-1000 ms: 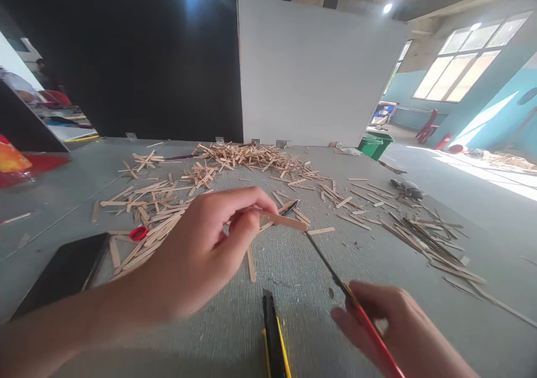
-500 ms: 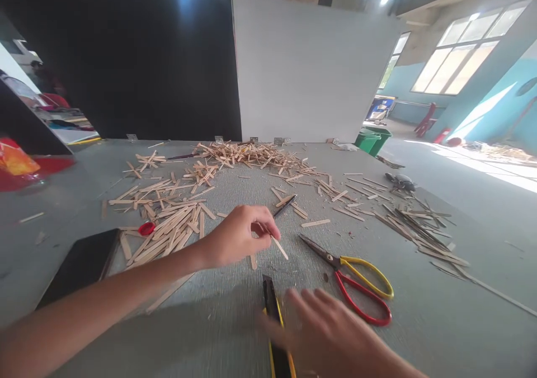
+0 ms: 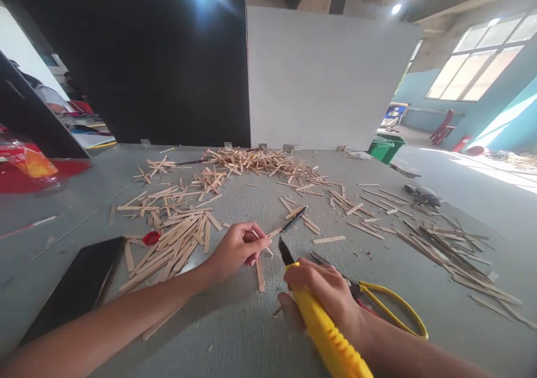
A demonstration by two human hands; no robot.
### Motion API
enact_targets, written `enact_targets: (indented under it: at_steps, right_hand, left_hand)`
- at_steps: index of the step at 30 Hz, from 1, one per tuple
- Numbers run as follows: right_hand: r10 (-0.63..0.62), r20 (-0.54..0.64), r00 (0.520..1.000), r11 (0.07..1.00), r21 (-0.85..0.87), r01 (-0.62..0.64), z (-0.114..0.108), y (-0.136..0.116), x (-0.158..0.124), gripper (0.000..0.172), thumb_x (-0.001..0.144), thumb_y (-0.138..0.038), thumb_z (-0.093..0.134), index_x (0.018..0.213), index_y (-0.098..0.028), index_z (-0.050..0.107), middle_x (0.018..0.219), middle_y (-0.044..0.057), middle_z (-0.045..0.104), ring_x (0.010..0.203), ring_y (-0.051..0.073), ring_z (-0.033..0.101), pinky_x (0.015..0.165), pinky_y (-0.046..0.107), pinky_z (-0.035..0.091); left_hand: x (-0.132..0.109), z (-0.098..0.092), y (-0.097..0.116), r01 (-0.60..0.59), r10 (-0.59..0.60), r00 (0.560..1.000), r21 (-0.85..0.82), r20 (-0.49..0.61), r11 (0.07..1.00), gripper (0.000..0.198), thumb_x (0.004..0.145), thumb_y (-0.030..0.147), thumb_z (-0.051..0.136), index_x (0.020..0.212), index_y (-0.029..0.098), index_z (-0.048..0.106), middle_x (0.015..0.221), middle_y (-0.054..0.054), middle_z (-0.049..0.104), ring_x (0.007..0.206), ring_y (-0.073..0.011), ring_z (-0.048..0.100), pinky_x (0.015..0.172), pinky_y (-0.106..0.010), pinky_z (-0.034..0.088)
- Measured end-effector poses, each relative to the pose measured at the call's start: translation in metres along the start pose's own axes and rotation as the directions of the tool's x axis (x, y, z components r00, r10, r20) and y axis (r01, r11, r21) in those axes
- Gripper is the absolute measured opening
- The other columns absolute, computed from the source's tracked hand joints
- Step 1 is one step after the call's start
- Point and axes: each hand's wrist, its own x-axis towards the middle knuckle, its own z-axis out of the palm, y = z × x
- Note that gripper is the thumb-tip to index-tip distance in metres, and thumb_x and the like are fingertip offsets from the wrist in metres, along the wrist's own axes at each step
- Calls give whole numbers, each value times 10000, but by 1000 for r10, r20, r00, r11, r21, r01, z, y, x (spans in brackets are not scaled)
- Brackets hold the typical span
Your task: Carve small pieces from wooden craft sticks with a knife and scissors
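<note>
Pinched in the fingers of my left hand (image 3: pixel 241 247) is a thin wooden stick (image 3: pixel 263 242), held just above the table. My right hand (image 3: pixel 325 291) is wrapped round a yellow utility knife (image 3: pixel 321 327), its dark blade pointing up and left toward the stick, with a gap between them. Below my left hand lies a flat craft stick (image 3: pixel 260 274). A black pen (image 3: pixel 296 217) rests beyond the two hands. Scissors (image 3: pixel 392 302) with yellow and red handles lie partly hidden behind my right hand.
Craft sticks (image 3: pixel 180 238) are heaped at left, with another pile (image 3: pixel 260 160) by the upright panels. A black phone (image 3: pixel 75 288), red cap (image 3: pixel 151 237) and drink bottle (image 3: pixel 29 160) are on the left. Dark strips (image 3: pixel 453 249) lie at right. A green bin (image 3: pixel 384 149) stands beyond the table.
My right hand has picked up the utility knife from the table and raised it toward my left hand. My left hand still pinches the stick, now turned differently. The view has shifted slightly.
</note>
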Motion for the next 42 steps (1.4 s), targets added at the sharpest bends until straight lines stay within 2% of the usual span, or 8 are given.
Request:
enact_targets:
  at_steps: [5,10,13,19,29,35,39,42]
  right_hand:
    - [310,-16,951,946,107,-307,18,17,-16,390,1016,-168,556,1390,-234,466,823,-21,673,552,115,590,529,225,482]
    - [549,-89,831,827,204,-524,21,27,-24,449,1046,-268,580,1489,-244,512,958,48,765,551,118,616,558,253,545]
    - [621,23,783,741,307,-597,18,31,-26,557,1004,-232,626,1539,-296,485,1128,72,752,658,132,655,627,278,568]
    - [726,129,675,517,544,-661,21,29,-28,362,986,-209,637,1339,-289,611,837,-8,689,608,140,607,505,239,485]
    - [711,209,671,311,762,-568,22,28,-26,314,975,-173,690,1237,-345,700,850,-45,671,613,102,662,498,176,515]
    - [687,72,724,526,637,-563,22,37,-31,375,1007,-220,687,1334,-389,622,848,-62,669,608,100,605,505,187,493]
    - [618,-137,774,758,366,-540,12,34,-21,203,928,-383,793,1059,-277,682,661,-91,503,550,89,429,495,207,372]
    - [626,-120,770,756,336,-562,8,25,-14,194,1038,-391,603,1133,-242,683,642,-70,548,504,101,473,440,217,375]
  left_hand:
    - [-2,6,-1,-11,11,1000,-51,4,999,275,1052,391,696,933,144,715,681,55,593,565,-103,557,556,-229,474]
    - [-7,10,2,-63,64,998,-159,5,985,236,1060,373,598,1053,165,709,661,46,587,583,-115,524,560,-234,405]
    - [-14,14,7,-74,91,993,-223,68,972,167,1044,359,628,1101,203,607,627,79,571,560,-117,517,549,-228,410]
    - [-19,26,6,-73,115,987,-329,110,941,249,1045,414,692,1056,219,538,786,4,740,685,-142,679,605,-233,516]
    - [-18,30,0,-99,119,992,-339,40,936,335,1042,462,678,1121,145,750,794,-34,760,702,-158,693,641,-268,541]
    - [-20,30,0,6,30,986,-220,161,976,210,1000,364,734,1022,156,753,770,-13,738,574,-94,555,520,-204,393]
    - [-20,32,3,40,-7,982,-172,190,984,230,1064,410,647,1030,184,626,805,1,750,492,-65,509,474,-193,366]
    - [-20,32,3,50,-21,987,-177,161,983,229,1102,426,582,1180,217,532,862,4,767,499,-69,554,466,-183,371]
